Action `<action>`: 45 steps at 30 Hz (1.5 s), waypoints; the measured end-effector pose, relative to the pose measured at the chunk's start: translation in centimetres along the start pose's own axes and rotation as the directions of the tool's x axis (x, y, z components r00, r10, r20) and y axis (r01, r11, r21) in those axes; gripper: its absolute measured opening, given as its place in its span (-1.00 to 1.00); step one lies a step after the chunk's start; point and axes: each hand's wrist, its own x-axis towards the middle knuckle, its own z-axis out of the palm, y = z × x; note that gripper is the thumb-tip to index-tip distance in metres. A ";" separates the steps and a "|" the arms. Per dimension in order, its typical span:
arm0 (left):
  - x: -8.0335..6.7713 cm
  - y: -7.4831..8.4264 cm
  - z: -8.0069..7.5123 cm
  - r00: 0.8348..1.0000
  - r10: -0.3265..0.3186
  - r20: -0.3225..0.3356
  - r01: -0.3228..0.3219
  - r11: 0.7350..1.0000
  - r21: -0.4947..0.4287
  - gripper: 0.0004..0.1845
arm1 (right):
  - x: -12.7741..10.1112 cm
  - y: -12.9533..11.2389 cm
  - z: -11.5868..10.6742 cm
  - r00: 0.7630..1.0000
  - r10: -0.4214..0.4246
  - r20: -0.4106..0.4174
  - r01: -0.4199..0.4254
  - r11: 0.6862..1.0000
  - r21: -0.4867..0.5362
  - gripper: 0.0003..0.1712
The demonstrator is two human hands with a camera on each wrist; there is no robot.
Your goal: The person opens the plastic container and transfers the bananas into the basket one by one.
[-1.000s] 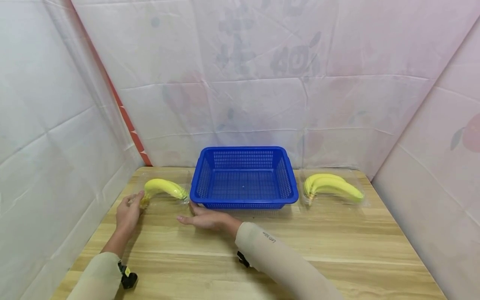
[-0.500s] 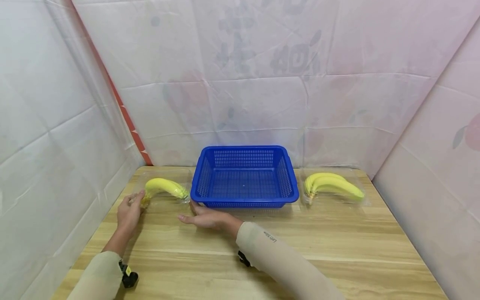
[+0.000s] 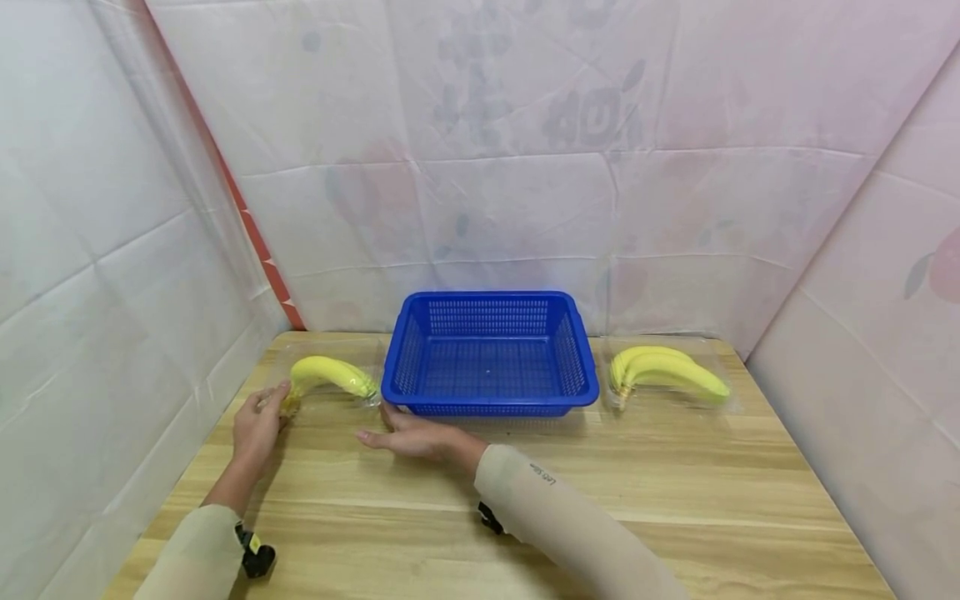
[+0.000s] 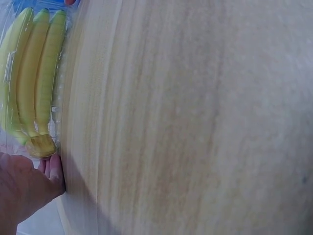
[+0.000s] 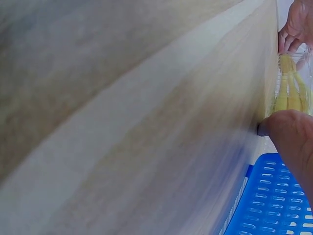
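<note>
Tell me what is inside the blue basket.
Nothing shows inside the blue basket: only its bare mesh floor. The near wall hides a strip of floor. Both banana packs lie outside, on the table.

head looks down; wrist views skim the table (image 3: 675, 492).

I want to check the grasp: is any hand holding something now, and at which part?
Nothing is clearly held. The left hand touches the stem end of the wrapped bananas; whether its fingers grip cannot be told. The right hand rests flat on the table.
</note>
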 end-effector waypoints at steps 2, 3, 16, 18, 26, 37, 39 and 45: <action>-0.1 0.0 -0.1 1.000 -0.004 0.016 0.005 1.000 -0.008 0.09 | 0.0 0.0 0.0 1.000 0.000 0.003 0.000 1.000 0.005 0.26; -0.2 0.0 -0.1 1.000 -0.007 0.022 0.008 1.000 -0.013 0.10 | 0.0 0.0 0.0 1.000 0.001 0.005 -0.001 1.000 0.008 0.26; -0.9 -0.1 -0.1 0.999 -0.026 0.023 0.027 0.999 -0.026 0.13 | -0.5 0.1 -0.1 0.999 -0.042 0.023 0.041 0.999 0.031 0.24; -1.1 0.0 -0.1 0.999 -0.027 0.031 0.027 0.999 -0.022 0.13 | -0.6 0.1 -0.2 0.999 -0.040 0.028 0.039 0.999 0.029 0.24; -1.5 -0.2 -0.5 0.996 -0.019 0.084 0.021 1.000 -0.022 0.16 | -1.0 0.2 -0.1 0.996 -0.067 0.063 0.071 0.995 -0.066 0.26; -2.3 -0.5 -0.9 0.994 -0.018 0.110 0.021 0.999 -0.032 0.14 | -1.7 0.1 -0.2 0.990 -0.087 0.112 0.098 0.991 -0.094 0.27; -2.3 -0.5 -0.9 0.994 -0.010 0.111 0.014 0.999 -0.034 0.12 | -1.8 0.2 -0.1 0.990 -0.095 0.109 0.104 0.991 -0.087 0.27; -2.6 -0.6 -1.1 0.993 -0.009 0.118 0.012 1.000 -0.024 0.08 | -2.2 0.2 0.2 0.988 -0.117 0.099 0.124 0.990 -0.065 0.26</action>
